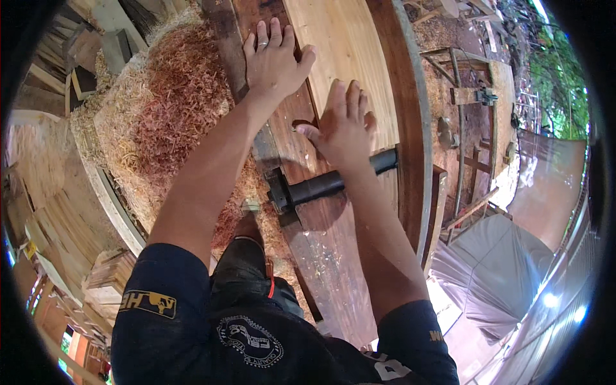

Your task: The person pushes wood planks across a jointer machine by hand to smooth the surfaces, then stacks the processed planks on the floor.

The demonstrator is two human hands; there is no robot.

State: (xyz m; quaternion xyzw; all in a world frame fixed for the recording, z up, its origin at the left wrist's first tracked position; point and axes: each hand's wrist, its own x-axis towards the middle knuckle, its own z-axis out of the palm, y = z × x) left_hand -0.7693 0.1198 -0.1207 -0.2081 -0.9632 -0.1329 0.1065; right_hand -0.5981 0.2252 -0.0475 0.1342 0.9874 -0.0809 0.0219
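Note:
A pale wooden board point(350, 48) lies lengthwise on a long reddish-brown wooden bench point(330, 263). My left hand point(276, 67) rests flat over the darker wood along the board's left side, fingers stretched out, a ring on one of them and the thumb reaching the board's edge. Lower and to the right, my right hand point(346, 128) is spread on the board near that same edge, with its thumb out to the left. Neither hand is closed round anything. A black cylinder point(321, 187) crosses the bench just below; my right forearm passes over it and hides part.
Left of the bench rises a heap of reddish and pale wood shavings point(176, 96). A raised wooden side rail point(410, 128) borders the bench on the right. Stacked planks point(70, 224) lie far left; a wooden frame table point(475, 96) and a grey sheet point(491, 266) are at the right.

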